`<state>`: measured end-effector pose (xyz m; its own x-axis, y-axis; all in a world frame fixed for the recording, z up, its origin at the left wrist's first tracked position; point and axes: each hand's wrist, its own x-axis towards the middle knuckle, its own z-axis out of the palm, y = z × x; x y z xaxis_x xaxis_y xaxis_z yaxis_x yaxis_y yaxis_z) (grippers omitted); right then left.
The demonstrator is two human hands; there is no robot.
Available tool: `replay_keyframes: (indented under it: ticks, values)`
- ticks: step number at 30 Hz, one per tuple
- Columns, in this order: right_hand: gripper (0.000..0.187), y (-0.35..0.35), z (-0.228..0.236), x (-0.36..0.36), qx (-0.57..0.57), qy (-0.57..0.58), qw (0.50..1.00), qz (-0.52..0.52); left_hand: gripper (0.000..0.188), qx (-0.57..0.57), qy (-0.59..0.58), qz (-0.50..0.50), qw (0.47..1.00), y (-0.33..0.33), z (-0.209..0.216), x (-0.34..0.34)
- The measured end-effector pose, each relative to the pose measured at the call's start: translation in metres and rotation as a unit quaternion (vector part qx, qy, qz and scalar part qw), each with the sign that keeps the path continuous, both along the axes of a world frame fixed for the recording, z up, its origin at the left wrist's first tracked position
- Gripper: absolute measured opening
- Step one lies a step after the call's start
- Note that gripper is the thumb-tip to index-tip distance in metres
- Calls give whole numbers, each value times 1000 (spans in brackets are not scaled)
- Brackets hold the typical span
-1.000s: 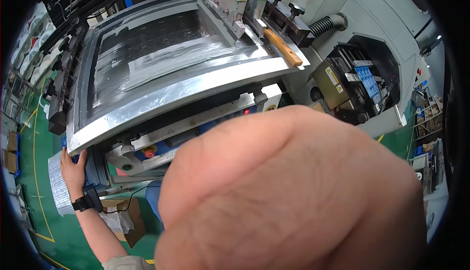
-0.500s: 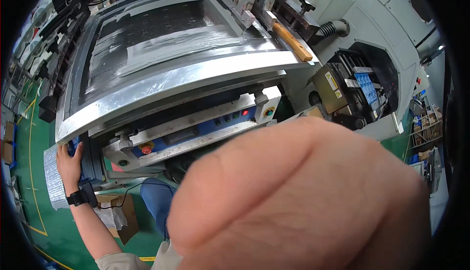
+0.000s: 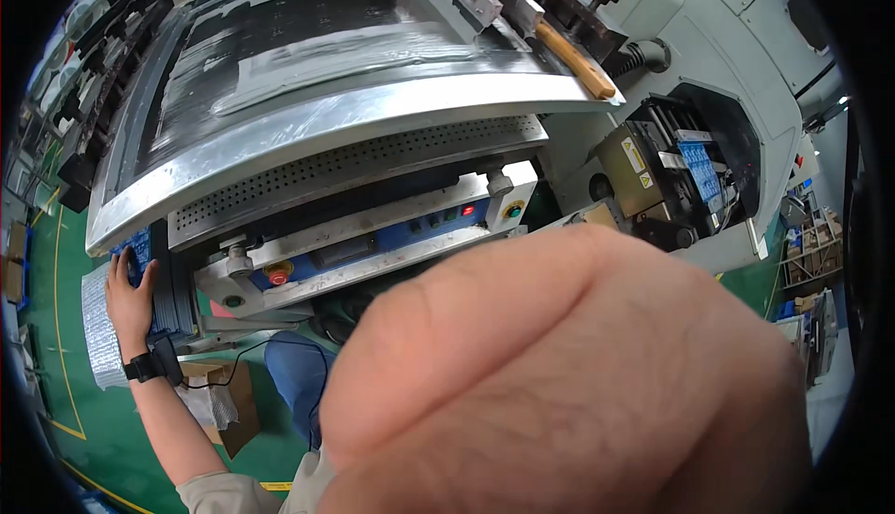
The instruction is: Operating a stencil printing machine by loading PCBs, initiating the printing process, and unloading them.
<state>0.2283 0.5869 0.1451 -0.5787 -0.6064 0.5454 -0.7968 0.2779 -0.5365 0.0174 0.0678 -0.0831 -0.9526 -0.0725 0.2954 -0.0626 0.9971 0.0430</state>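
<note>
My left hand (image 3: 130, 304) rests at the near left corner of a screen-printing machine, with a black band on the wrist. Its fingers are stretched and apart, lying on a blue printed panel (image 3: 140, 246) by a dark rack (image 3: 174, 300) of stacked panels. I cannot make out any grip on the panel. Close to the camera, my right hand (image 3: 559, 374) fills the lower right. Its fingers are hidden, so neither its pose nor anything in it shows. The metal-framed screen (image 3: 308, 141), smeared with grey paste, stands above a perforated plate (image 3: 373, 158).
A wooden-handled tool (image 3: 575, 62) lies at the screen frame's right corner. Below is a control panel with a red button (image 3: 278, 274). Silvery bubble wrap (image 3: 97, 328) hangs beside the left hand, above a cardboard box (image 3: 238, 407). A grey machine (image 3: 736, 132) holding blue panels stands right.
The screen frame has lifted, and the perforated plate beneath it now shows. More blue panel is visible by my left hand, which has shifted slightly up. My right hand has barely moved.
</note>
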Motion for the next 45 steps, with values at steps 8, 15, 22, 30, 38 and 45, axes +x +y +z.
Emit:
replay_keyframes:
  ticks: [8, 15, 22, 30, 38, 45]
  values:
    - [25, -2, -14, -7, -8, -14, 999, 32, 64, 21, 15, 8, 1000, 10, -7, 7]
    - [24, -13, -30, -10, -34, -38, 997, 60, 62, 32, 24, -16, 999, 3, -13, 6]
    - [24, -28, -45, -14, -68, -60, 991, 97, 66, 20, 19, -7, 1000, 4, -8, 9]
    - [24, -47, -67, -13, -118, -90, 981, 122, 71, 7, 12, -3, 1000, 14, -5, 2]
    - [24, -47, -71, -3, -134, -98, 978, 127, 71, 21, 2, -6, 1000, 11, -1, 6]
    - [24, -46, -76, 3, -146, -100, 975, 135, 71, 16, 4, -12, 1000, 8, -5, 2]
